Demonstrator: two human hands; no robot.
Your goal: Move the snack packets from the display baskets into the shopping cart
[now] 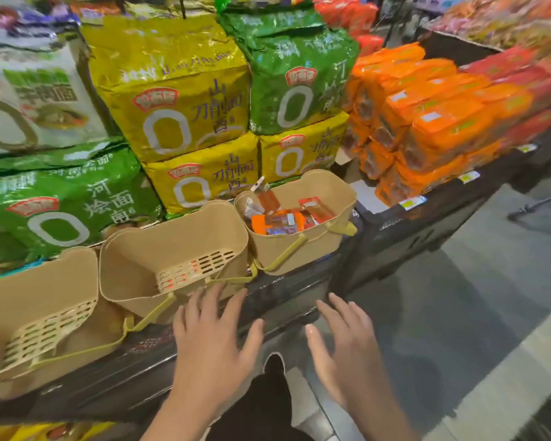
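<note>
The snack packets (282,218) lie in a heap inside the right basket (328,198), a tan tub with a yellow-green handle (283,256) hanging down its front. The packets are orange and red, and some have clear wrap. They sit far up and a bit to the right of both hands, well apart from them.

Next to that tub, on its left, is the middle basket (140,265), with slots in its floor and no packets showing inside. Further left is the left basket (29,291), also tan with slots.

The left hand (210,338) is held flat with its fingers spread out, holding nothing. Its fingertips are just in front of the middle basket's front wall. The right hand (344,338) is also flat with its fingers spread, and it holds nothing. It hovers over the dark shelf edge (287,288), below the right basket.

Behind the baskets stand big yellow noodle bags (172,90) and green noodle bags (296,68). To the right are stacks of orange packs (427,116).
</note>
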